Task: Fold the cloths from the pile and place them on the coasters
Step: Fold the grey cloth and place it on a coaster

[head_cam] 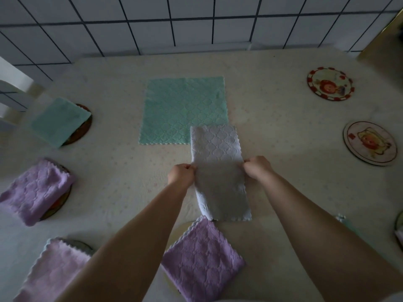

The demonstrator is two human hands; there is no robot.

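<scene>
Along the left side of the bench point(272, 101), three coasters already carry folded cloths. Farthest back, a folded green cloth point(60, 122) sits tilted over a dark round coaster point(84, 129). Nearer, a folded purple cloth point(36, 190) covers most of a second coaster point(62, 205). Nearest, a folded pink cloth point(54, 273) lies over a third coaster point(81, 245), of which only a sliver of rim shows.

In the middle, toward the tiled wall point(196, 20), an unfolded green cloth point(181, 110) lies flat on the pale bench covering. Just in front of it, a white cloth point(218, 168), folded into a long strip, overlaps that green cloth's near right corner. The left hand point(182, 174) pinches the strip's left edge with curled fingers. The right hand point(257, 166) pinches its right edge the same way, directly across, about midway along the strip. The far half rests on the bench; I cannot tell whether the near half is lifted. Just below the strip's near end, another folded purple cloth point(202, 258) sits turned like a diamond between the forearms, with a pale rim peeking out at its far left edge.

On the right stand two bare round coasters with cartoon figures: a red-bordered coaster point(330, 83) farther back and a pale-bordered coaster point(369, 143) nearer.
</scene>
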